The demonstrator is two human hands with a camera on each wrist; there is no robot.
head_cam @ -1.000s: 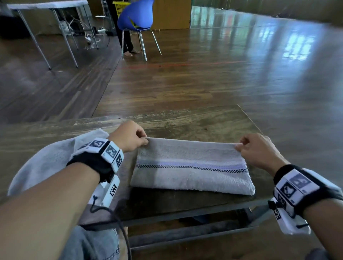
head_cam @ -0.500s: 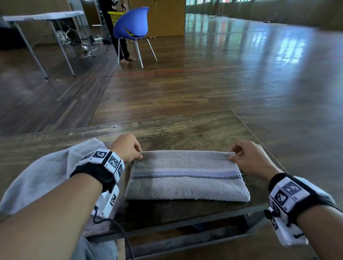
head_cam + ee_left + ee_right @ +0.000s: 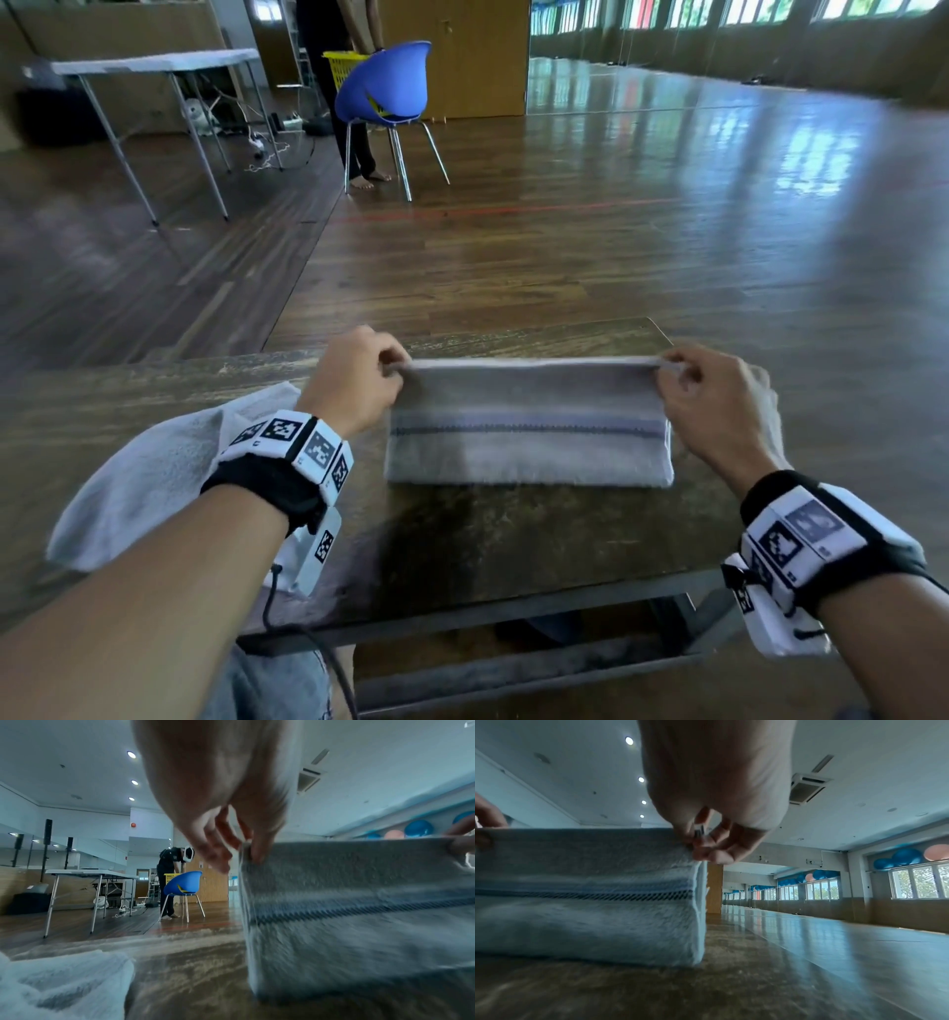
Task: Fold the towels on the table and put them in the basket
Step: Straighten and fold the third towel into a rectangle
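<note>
Worn wooden table nearest. On it, left: loose white towel, unfolded, partly under left forearm. Centre: striped towel, folded, far edge raised off table (near edge down). Left hand pinches far-left corner, right hand pinches far-right corner; 2 hands well apart. Beyond, on floor: blue chair, yellow basket behind it, person standing there.

Right hand at top centre, fingers pinching upper right corner of folded towel. Towel raised on edge, lower fold resting on bench, dark checked stripe across middle. Left hand gripping upper left corner.
</note>
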